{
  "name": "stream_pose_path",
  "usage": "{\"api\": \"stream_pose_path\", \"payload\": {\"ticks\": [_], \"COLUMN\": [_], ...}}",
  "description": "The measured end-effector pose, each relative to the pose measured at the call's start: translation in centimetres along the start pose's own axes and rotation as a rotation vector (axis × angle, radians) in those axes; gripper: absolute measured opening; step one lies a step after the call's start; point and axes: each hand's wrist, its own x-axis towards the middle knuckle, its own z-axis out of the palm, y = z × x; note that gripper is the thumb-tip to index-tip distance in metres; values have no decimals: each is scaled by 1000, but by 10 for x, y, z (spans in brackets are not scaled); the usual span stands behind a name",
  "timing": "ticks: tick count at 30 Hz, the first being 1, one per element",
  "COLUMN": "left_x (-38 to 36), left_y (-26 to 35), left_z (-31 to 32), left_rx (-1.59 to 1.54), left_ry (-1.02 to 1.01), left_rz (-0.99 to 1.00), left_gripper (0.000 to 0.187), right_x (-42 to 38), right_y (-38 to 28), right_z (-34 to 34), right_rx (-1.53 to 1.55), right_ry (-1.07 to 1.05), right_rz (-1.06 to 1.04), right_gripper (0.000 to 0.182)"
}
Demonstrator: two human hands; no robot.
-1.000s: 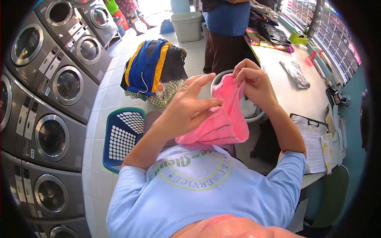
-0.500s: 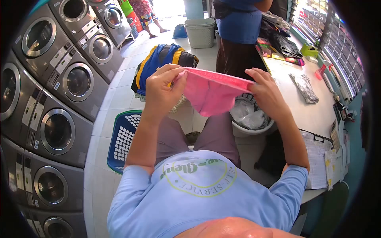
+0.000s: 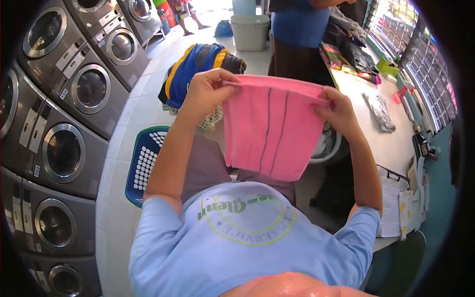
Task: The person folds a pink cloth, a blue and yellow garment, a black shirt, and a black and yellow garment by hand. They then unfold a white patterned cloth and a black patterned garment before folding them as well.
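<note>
Head view: left hand (image 3: 205,91) and right hand (image 3: 339,110) pinch top corners of pink towel (image 3: 272,131), hanging flat above lap; white basket (image 3: 330,146) behind, beside desk (image 3: 391,143).

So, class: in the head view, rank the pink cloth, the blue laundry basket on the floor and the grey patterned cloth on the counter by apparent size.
1. pink cloth, though it is nearest the camera
2. blue laundry basket, partly hidden
3. grey patterned cloth

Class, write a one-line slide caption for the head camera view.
Both hands, left hand and right hand, hold a pink cloth stretched by its top edge beside stacked washing machines.
</note>
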Motion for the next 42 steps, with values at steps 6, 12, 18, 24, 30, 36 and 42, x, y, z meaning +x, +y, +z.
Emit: {"api": "stream_pose_path", "payload": {"ticks": [6, 12, 18, 24, 30, 36, 42], "left_x": [20, -8, -75, -67, -85, -103, -90], "left_y": [-56, -111, -173, -237, -345, -347, -354], "left_z": [4, -3, 7, 19, 54, 46, 36], "left_rx": [-84, 1, -113, -164, 408, 202, 39], "left_ry": [64, -150, -716, -551, -430, -505, -456], "left_rz": [8, -156, -390, -522, -459, -531, -797], "left_gripper": [22, 14, 15, 14, 86, 76, 60], "right_x": [29, 21, -53, -37, -76, -28, 38], "right_y": [33, 58, 89, 145, 201, 191, 50], "right_z": [14, 39, 93, 112, 183, 184, 96], "right_rx": [5, 263, 111, 248, -547, -148, -188], "right_ry": [86, -269, -889, -665, -476, -76, 94], "right_rz": [-115, 79, 325, 690, 664, 789, 416], "right_gripper": [31, 35, 16, 22, 51, 44, 41]}}
